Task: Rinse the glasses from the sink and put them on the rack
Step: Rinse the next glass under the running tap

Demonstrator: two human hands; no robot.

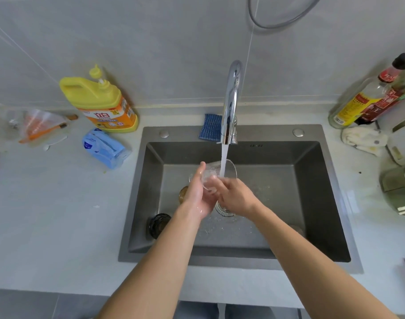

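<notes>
I see left hand [198, 194] gripping clear glass [220, 172] | right hand [236, 195] fingers curled onto it | long axis tilted, mouth far-right, under tap [230, 104] stream

the yellow dish-soap bottle [100, 100] on the worktop [58, 203] has an orange label with the white brand characters 立白. the sauce bottles [367, 102] at the right bear red and yellow labels, their chinese print too blurred to read. the blue packet [102, 148] shows illegible small print.

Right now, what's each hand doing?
Left hand: holds the glass under the tap.
Right hand: fingers curled on the same glass.
</notes>
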